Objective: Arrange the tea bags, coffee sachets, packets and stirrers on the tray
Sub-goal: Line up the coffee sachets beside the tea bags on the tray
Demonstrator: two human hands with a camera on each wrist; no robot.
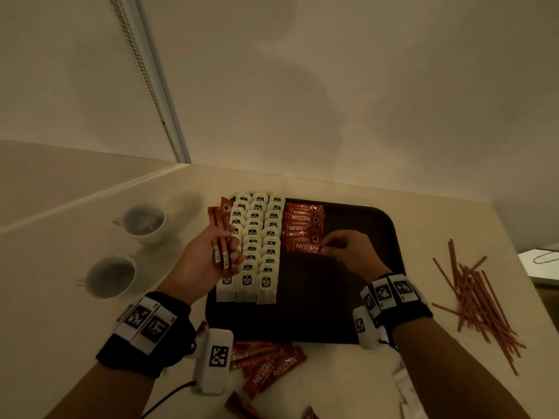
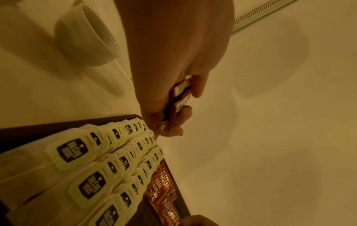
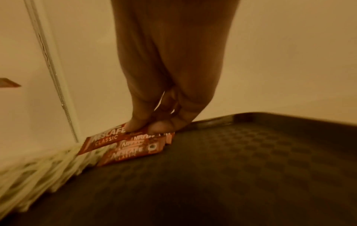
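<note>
A dark brown tray [image 1: 363, 297] holds three columns of pale tea bags [image 1: 257, 237] on its left side. Beside them lies a column of red Nescafe sachets [image 1: 302, 222]. My left hand [image 1: 230, 252] grips a bunch of red sachets [image 1: 220, 234] upright above the tray's left edge; the left wrist view shows the bunch [image 2: 180, 90] between thumb and fingers. My right hand [image 1: 328, 247] pinches one sachet [image 1: 307, 247] by its end at the near end of the column. In the right wrist view that sachet [image 3: 104, 139] tilts over those that lie flat [image 3: 131, 152].
Several red stirrers [image 1: 475, 297] lie loose on the counter right of the tray. More sachets [image 1: 266, 367] are scattered at the tray's near edge, with white packets [image 1: 405, 385] at the lower right. Two white cups [image 1: 145, 222] [image 1: 110, 276] stand to the left. Walls close the corner behind.
</note>
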